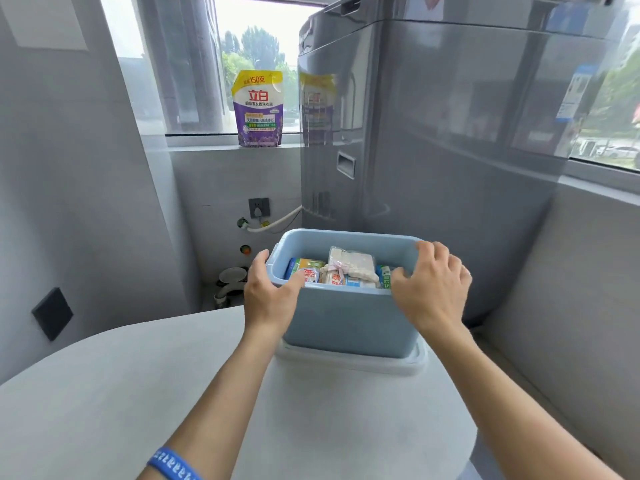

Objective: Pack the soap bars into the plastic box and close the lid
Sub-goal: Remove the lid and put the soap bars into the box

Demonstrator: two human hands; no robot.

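Note:
A light blue plastic box (346, 320) stands at the far edge of a round white table, resting on its white lid (353, 363). Several wrapped soap bars (349, 268) lie packed inside, one in clear wrap with a ribbon on top. My left hand (268, 292) grips the box's left rim, thumb over the near edge. My right hand (431, 285) grips the right rim, fingers curled over the top. The box top is uncovered.
The round white table (138, 393) fills the foreground. A grey washing machine (433, 150) stands right behind the box. A detergent pouch (258, 109) sits on the windowsill. A wall socket (258, 207) and hose lie below it. A wall rises at left.

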